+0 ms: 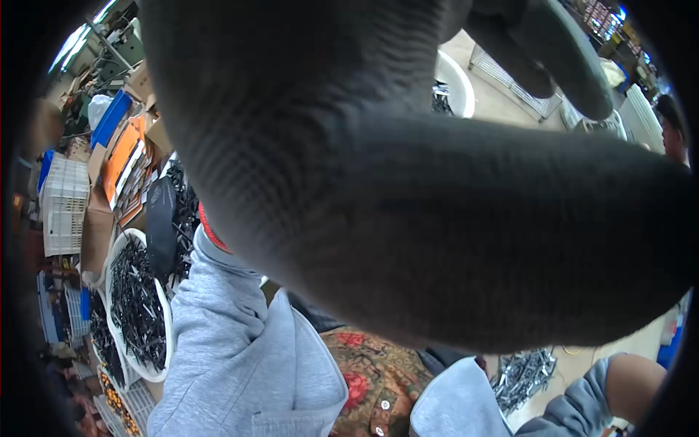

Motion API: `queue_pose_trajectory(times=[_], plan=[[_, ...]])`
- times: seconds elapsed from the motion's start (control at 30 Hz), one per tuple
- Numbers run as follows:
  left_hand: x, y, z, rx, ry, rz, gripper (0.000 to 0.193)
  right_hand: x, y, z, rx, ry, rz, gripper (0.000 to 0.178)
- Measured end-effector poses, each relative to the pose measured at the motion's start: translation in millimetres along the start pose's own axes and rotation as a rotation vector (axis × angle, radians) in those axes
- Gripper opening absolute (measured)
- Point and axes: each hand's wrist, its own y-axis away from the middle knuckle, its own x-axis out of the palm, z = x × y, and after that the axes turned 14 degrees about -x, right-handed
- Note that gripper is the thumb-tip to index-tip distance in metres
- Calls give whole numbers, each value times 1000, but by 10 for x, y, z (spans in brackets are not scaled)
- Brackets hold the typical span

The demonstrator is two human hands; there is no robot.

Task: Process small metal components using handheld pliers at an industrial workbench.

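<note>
My left hand (349, 167) fills much of the head view, very close up and blurred, in a dark grey knit glove. Its thumb stretches to the right, and at the upper right its fingers stand apart from the thumb, with background showing between. Nothing shows in its grasp. A red glove cuff (212, 229) joins it to my light grey left sleeve (218, 328). My right forearm (633, 388), its sleeve pushed up, bends at the lower right; the hand is out of view. Left of the cuff, a dark elongated piece (161, 226) lies over dark strips.
A white basket (167, 320) of thin black pieces stands at the left, near a white crate (65, 204) and cardboard boxes (98, 229). Shiny strips (523, 379) lie in a heap at the lower right. Another person (671, 131) shows at the right edge.
</note>
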Motion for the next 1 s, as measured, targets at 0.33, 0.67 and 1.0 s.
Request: queue_pose_trajectory(times=[0.33, 0.67, 1.0], plan=[[-205, 562, 526, -359, -329, 45, 49, 76, -56, -419, 112, 30, 144, 37], [-75, 695, 945, -557, -452, 113, 48, -37, -205, -310, 179, -19, 188, 36], [-214, 803, 942, -610, -492, 127, 46, 44, -33, -193, 203, -11, 188, 34]])
